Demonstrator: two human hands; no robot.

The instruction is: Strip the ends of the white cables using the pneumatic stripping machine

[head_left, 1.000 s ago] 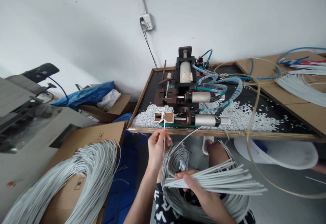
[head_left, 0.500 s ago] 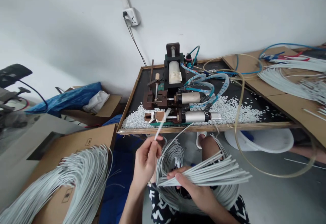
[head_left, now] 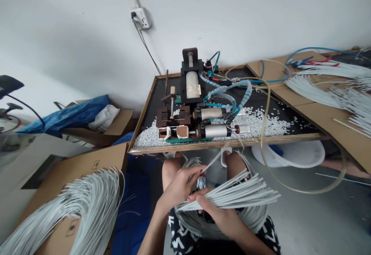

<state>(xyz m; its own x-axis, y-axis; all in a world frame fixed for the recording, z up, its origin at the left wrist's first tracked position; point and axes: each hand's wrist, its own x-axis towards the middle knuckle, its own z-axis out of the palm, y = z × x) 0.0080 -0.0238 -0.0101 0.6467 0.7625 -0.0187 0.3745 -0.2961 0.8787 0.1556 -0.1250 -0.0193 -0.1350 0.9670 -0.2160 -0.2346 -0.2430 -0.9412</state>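
Observation:
My left hand [head_left: 182,185] is closed, with a single white wire [head_left: 213,160] pinched between thumb and fingers; its free end points up and to the right. Just beside it, my right hand [head_left: 216,210] wraps round a bundle of white wires [head_left: 246,193] whose ends fan out to the right. The rest of that coil loops over my lap and hangs between my knees. Beyond my hands, a pneumatic wire-stripping machine [head_left: 193,85] stands on the bench, its two front cylinders lying sideways beside the brown clamp blocks [head_left: 174,118].
White insulation scraps [head_left: 266,121] litter the wood-edged black bench [head_left: 232,141]. A thick wire bundle [head_left: 95,197] lies on cardboard at left, more wires [head_left: 327,89] on cardboard at right. A clear hose [head_left: 262,131] droops past the bench edge near a white basin [head_left: 307,158].
My left hand has come away from the machine's front, down and right to the bundle, still pinching a wire. My right hand keeps its grip. The view has shifted slightly.

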